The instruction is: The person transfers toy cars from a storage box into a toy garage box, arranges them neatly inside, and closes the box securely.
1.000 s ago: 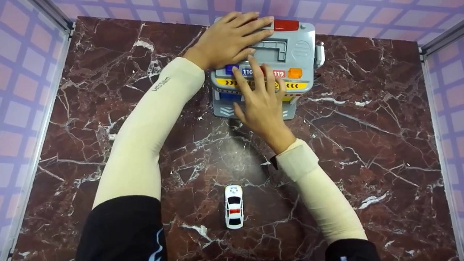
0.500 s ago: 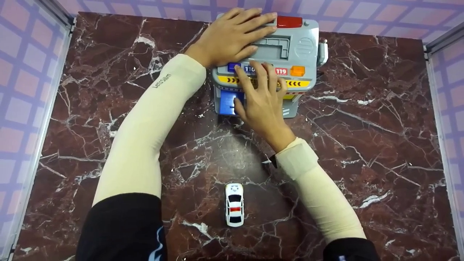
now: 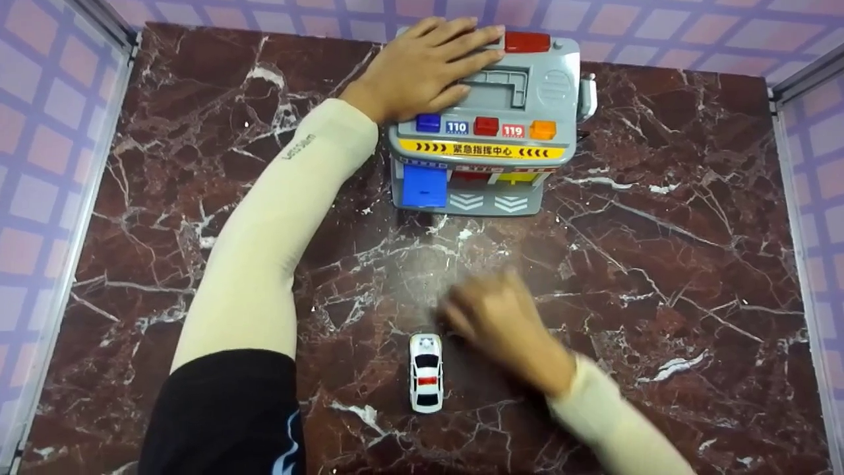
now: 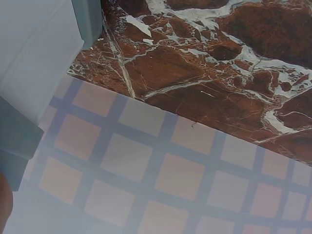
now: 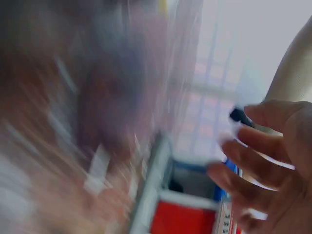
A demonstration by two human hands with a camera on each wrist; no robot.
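Observation:
A grey toy rescue station stands at the far middle of the marble table. My left hand lies flat on its roof, fingers straight. The station's front carries a blue button, a red button and an orange button; below them a blue door hangs open. My right hand is motion-blurred over the table, just right of a white toy police car and apart from it. In the right wrist view its fingers are loosely spread and hold nothing.
Purple checked walls with metal frames close in the table on three sides. The left wrist view shows only the station's grey side, the marble and the checked wall. The right wrist view is heavily blurred.
My right hand has left the station's front and swept back toward me, ending beside the toy car. The blue door now shows open. The left hand stays on the roof.

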